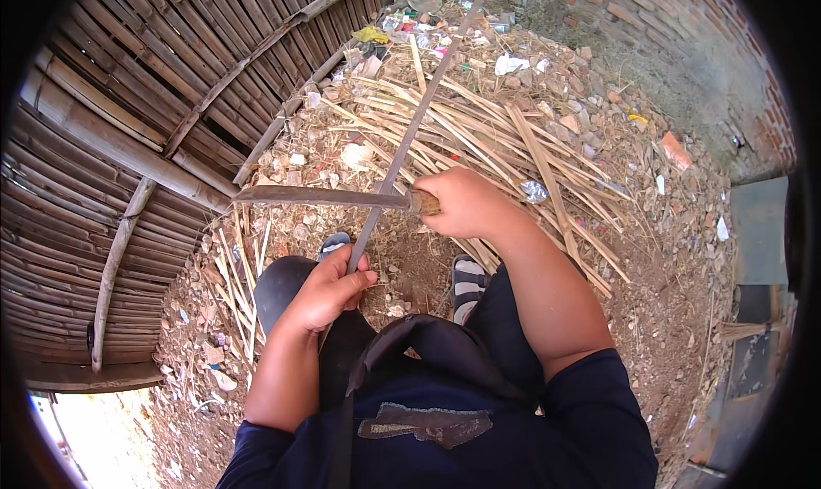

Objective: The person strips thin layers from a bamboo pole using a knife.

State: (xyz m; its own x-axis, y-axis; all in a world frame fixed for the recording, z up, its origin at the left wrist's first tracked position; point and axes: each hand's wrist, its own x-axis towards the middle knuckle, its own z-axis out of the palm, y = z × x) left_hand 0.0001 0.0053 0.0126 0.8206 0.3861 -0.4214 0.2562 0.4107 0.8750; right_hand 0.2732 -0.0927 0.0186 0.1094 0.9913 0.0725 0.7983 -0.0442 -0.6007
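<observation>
My right hand (462, 202) is closed round the wooden handle of a machete (325, 197), whose long dark blade points left. Under or against that blade runs a long, thin bamboo strip (416, 125), slanting from my lap up to the far end of the yard. Lower down, my left hand (335, 289) grips this strip between thumb and fingers. Blade and strip cross just left of the machete's handle; whether the edge bites into the strip I cannot tell. Beyond my hands lies a loose pile of split bamboo strips (487, 151) on the ground.
A bamboo slat wall (111, 181) stands close on the left, a brick wall (676, 53) at the far right. Rubble and litter (428, 27) cover the ground. More thin strips (239, 292) lie left of my knee. Grey panels (759, 232) lean at the right edge.
</observation>
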